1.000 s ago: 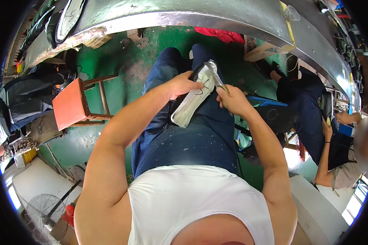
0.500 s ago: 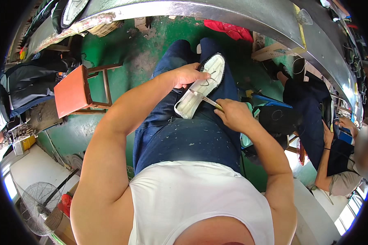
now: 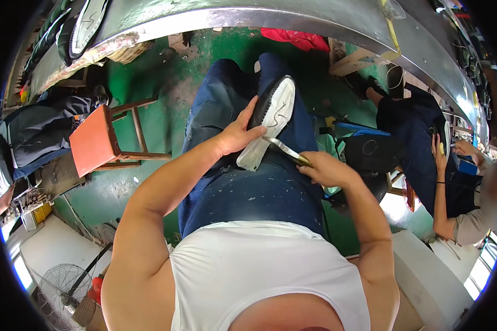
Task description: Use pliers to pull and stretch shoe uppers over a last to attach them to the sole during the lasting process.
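Observation:
A shoe lies bottom up across my thighs. Its underside is white with dark wavy marks, and its dark upper shows along the left edge. My left hand grips it from the left, the thumb over the underside. My right hand is closed around the yellowish handle of a slim metal hand tool. The tool's tip meets the white underside near my left thumb; its exact kind is unclear.
A metal-edged workbench curves across the front, with another white-bottomed shoe on it at left. A red-seated stool stands left. To the right, a co-worker sits near a black bag. A fan is at lower left.
My left hand has slid down the shoe, its fingers now along the left side. The shoe has tilted, and the tool has moved slightly down with my right hand.

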### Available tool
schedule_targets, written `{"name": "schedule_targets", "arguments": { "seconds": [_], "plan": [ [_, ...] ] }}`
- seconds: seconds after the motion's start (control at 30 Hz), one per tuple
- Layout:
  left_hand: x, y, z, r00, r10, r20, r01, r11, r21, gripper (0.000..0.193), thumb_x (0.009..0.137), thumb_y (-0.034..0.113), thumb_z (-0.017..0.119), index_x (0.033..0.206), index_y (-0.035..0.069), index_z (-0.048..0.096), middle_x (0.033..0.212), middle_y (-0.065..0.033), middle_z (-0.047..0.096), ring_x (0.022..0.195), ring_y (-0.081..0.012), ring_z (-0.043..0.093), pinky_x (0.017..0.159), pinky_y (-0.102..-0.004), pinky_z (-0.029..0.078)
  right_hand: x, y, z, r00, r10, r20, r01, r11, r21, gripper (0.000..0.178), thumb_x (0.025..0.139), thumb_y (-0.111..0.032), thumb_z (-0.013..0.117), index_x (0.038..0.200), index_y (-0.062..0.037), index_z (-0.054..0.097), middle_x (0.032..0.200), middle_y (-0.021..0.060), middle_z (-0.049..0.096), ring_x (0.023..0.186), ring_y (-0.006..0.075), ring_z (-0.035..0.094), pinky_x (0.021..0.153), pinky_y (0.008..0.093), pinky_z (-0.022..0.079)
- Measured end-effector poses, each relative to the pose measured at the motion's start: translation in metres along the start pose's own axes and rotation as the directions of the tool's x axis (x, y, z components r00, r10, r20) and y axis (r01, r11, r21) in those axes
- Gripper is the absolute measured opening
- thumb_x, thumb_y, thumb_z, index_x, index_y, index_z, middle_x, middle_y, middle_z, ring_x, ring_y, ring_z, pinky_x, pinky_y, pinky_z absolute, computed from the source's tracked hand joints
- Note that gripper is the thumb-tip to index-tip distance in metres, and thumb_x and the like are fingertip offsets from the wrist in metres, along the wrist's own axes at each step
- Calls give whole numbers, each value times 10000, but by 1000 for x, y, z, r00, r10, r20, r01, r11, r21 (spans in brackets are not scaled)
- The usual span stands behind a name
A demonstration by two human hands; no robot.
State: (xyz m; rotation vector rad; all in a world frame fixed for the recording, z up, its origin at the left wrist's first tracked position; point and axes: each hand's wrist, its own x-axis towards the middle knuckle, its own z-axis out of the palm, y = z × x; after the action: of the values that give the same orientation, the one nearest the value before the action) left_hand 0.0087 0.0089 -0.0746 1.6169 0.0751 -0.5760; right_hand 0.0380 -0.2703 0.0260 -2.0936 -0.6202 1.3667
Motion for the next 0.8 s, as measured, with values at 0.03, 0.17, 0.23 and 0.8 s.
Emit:
{"name": "schedule_targets", "arguments": {
  "seconds": [0.03,0.17,0.23,0.8],
  "plan": [
    [3,-1,4,1000,3,0,-3,1000,0,888,974,182,631,1619,110,25,1575,-170,323,1433,-226,341,1181,-322,263,-5,-13,-15,1000,0,-2,0,1000,-2,202,962,-197,585,1014,-6,627,927,245,669,873,430,652,779,450,528],
    [2,4,19,995,2,-104,5,998,69,915,936,208,667,1617,115,63,1576,-203,308,1441,-270,345,1177,-344,293,17,-19,-14,956,160,-246,-60,928,368,339,1025,-302,521,973,27,584,841,243,654,792,421,655,756,464,510],
    [2,3,19,991,20,-135,-4,993,122,947,905,250,701,1614,107,89,1573,-232,296,1446,-315,352,1176,-361,312,56,15,-2,820,-182,-542,49,967,-250,394,1039,-350,491,944,23,575,797,181,657,687,311,661,677,413,515],
    [-45,-12,4,999,-36,-28,38,998,51,978,940,148,674,1612,97,-34,1624,-214,232,1479,-231,260,1192,-303,221,34,-29,21,881,-217,-420,150,971,-189,368,994,-354,545,974,10,589,937,261,653,881,468,635,778,525,500]
  ]
}}
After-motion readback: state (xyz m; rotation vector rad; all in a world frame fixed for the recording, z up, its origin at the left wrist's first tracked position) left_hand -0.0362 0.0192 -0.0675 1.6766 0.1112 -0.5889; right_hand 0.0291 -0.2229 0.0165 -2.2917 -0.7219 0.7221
